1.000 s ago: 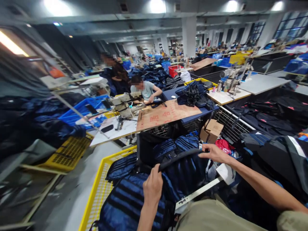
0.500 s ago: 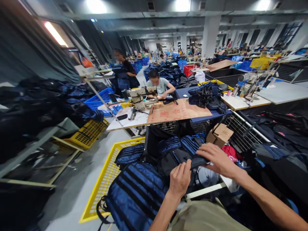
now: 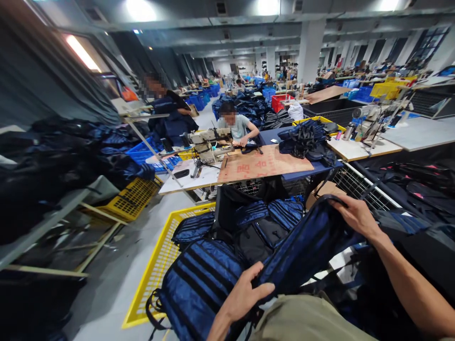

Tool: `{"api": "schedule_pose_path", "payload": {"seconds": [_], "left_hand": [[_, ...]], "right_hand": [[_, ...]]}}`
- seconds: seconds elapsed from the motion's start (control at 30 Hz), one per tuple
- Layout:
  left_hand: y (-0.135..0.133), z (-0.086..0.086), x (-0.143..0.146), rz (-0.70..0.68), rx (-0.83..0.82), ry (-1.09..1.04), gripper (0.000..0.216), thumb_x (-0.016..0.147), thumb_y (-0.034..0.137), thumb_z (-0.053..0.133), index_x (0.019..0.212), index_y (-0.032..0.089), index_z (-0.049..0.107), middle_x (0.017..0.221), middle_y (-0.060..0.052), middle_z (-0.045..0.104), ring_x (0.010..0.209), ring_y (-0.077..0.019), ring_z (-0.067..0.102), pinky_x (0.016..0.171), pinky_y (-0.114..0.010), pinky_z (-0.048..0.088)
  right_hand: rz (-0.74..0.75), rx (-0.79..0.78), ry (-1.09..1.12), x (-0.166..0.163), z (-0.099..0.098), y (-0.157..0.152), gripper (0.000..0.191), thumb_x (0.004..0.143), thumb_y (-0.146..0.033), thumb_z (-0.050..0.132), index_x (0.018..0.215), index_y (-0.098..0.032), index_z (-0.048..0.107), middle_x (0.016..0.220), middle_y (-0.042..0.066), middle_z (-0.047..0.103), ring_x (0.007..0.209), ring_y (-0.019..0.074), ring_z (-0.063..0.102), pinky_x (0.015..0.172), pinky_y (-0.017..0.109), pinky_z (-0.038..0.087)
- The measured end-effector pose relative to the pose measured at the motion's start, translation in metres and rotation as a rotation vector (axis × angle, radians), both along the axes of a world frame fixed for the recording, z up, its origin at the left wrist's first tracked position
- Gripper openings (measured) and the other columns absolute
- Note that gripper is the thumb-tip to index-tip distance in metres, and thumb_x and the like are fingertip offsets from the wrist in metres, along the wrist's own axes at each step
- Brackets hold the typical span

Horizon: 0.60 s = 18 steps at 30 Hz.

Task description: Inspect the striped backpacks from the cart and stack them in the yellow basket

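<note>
I hold a dark blue striped backpack (image 3: 305, 248) tilted up over my lap. My left hand (image 3: 245, 293) grips its lower edge, thumb on top and fingers wrapped round. My right hand (image 3: 355, 215) is closed on its upper end near the black edge. Below it, a yellow crate (image 3: 156, 265) holds more blue backpacks (image 3: 199, 284) stacked on each other.
A sewing table (image 3: 199, 177) with a machine and a cardboard sheet (image 3: 265, 163) stands ahead; one person sits sewing there, another stands behind. Piles of dark bags fill the left shelf (image 3: 53, 161) and right side. A yellow crate (image 3: 130, 199) sits by the grey aisle floor.
My hands went from holding a black strap over the pile to lifting a whole blue backpack toward me; the right hand rose and the left dropped closer to my lap.
</note>
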State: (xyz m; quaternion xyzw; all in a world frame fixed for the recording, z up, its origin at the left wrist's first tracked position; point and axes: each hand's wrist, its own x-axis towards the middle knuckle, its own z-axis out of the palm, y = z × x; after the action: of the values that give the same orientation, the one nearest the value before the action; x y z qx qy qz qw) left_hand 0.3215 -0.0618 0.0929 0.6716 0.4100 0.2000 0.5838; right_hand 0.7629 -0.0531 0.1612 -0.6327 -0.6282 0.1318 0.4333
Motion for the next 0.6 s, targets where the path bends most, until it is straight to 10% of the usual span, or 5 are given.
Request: {"api": "schedule_pose_path", "payload": {"seconds": [0.23,0.43,0.6], "left_hand": [[-0.020,-0.009,-0.010,-0.045,-0.205,-0.149,0.058,0.087,0.073,0.080,0.108,0.019,0.074,0.101,-0.005,0.077,0.093,-0.0221,0.072,0.087,-0.033,0.058],[0.031,-0.022,-0.016,0.489,0.690,0.244,0.044,0.108,0.059,0.054,0.107,0.022,0.077,0.097,-0.007,0.078,0.092,-0.0234,0.075,0.083,-0.033,0.059],[0.083,-0.023,-0.039,0.632,1.333,0.603,0.027,0.110,0.031,0.054,0.105,0.019,0.078,0.079,-0.004,0.072,0.061,-0.0163,0.066,0.057,-0.028,0.044]], "right_hand": [[-0.062,0.001,0.140,0.045,-0.008,0.016,0.052,0.100,-0.062,0.067,0.129,-0.022,0.081,0.108,0.008,0.083,0.108,0.0308,0.077,0.097,0.040,0.062],[0.008,-0.075,0.192,0.030,-0.009,0.014,0.048,0.097,-0.064,0.069,0.113,-0.021,0.084,0.109,0.006,0.083,0.110,0.0289,0.075,0.101,0.041,0.060],[0.165,-0.239,0.222,0.025,0.007,-0.004,0.044,0.100,-0.059,0.069,0.114,-0.019,0.082,0.107,0.004,0.080,0.103,0.0246,0.072,0.098,0.037,0.059]]}}
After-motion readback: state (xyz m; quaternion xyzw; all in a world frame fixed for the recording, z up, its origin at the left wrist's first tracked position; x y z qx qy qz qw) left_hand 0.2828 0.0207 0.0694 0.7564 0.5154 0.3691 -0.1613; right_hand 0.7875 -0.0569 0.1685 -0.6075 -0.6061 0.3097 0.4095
